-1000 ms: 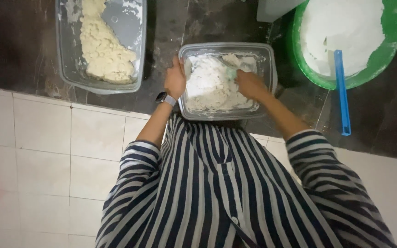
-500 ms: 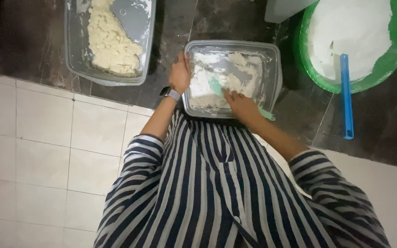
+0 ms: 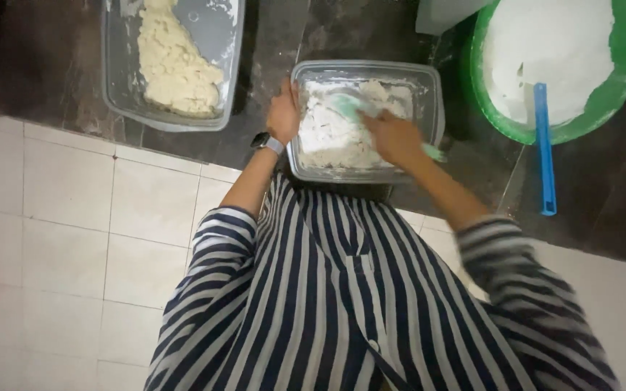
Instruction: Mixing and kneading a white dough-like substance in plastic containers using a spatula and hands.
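Gripping container point(image 3: 429, 90) rim, left hand point(image 3: 282, 114); right hand point(image 3: 394, 137) clenched on green scraper point(image 3: 349, 107) (blurred) over dough point(image 3: 327, 134).

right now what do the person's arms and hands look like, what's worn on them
Both arms wear loose long sleeves with dark navy and white stripes, pushed up so the forearms are bare. The left hand has a dark wristwatch with a grey band at its wrist. The right hand is bare, with no glove.

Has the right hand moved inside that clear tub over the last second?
Yes. The right hand slid from the clear tub's far right corner toward its near edge.
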